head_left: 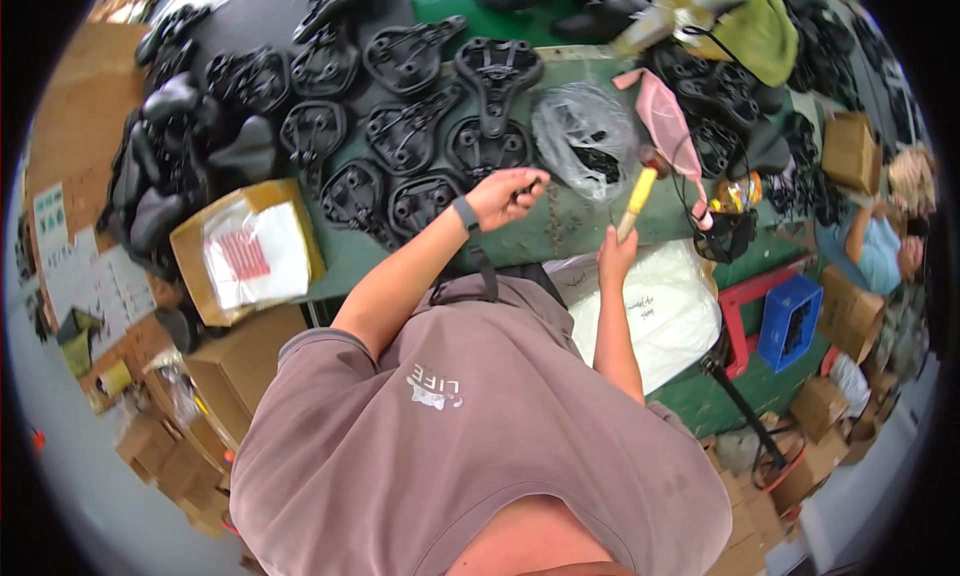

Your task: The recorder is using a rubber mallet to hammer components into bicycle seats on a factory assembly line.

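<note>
My left hand (508, 200) is closed on a small dark part (526, 189), too small to name, just over the near edge of the green worktable (500, 238). My right hand (617, 255) grips the lower end of a hammer (638, 198) with a yellow handle; its reddish-brown head is blurred and points away from me. Beyond my left hand, several black bicycle saddles (410, 126) lie upside down with their undersides and rails showing. A clear plastic bag (585, 136) with black pieces inside sits between the saddles and the hammer.
To the left stand a cardboard box (245, 246) with a white bag in it and a heap of black saddles (160, 186). A pink cloth (665, 121) and more saddles lie right. Below the table edge are a white sack (650, 311) and a blue crate (790, 321). Another person (868, 251) is far right.
</note>
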### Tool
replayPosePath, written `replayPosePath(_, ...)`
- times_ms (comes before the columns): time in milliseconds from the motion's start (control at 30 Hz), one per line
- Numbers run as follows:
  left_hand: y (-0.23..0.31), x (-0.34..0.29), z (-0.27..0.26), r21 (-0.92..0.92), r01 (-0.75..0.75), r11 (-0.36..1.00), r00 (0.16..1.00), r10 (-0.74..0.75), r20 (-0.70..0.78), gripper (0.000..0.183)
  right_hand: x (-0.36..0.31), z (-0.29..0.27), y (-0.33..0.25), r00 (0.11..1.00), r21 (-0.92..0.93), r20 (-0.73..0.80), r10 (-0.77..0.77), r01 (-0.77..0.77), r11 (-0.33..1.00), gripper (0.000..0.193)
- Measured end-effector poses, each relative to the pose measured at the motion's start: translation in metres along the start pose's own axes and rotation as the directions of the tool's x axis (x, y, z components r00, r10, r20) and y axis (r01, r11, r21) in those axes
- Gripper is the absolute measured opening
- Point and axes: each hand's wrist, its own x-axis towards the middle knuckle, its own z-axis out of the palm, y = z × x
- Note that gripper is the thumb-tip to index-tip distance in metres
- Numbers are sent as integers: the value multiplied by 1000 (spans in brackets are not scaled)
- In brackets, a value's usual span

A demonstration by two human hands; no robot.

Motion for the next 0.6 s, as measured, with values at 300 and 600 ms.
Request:
replayPosePath(300, -54, -180, -108, -435, -194, 879, 981, 161, -113, 28, -170, 31, -68, 969, 200, 245, -32, -18, 980, 49)
replayPosePath(600, -52, -133, -149, 625, -341, 703, 651, 656, -382, 26, -240, 84, -53, 885, 204, 463, -48, -54, 978, 48)
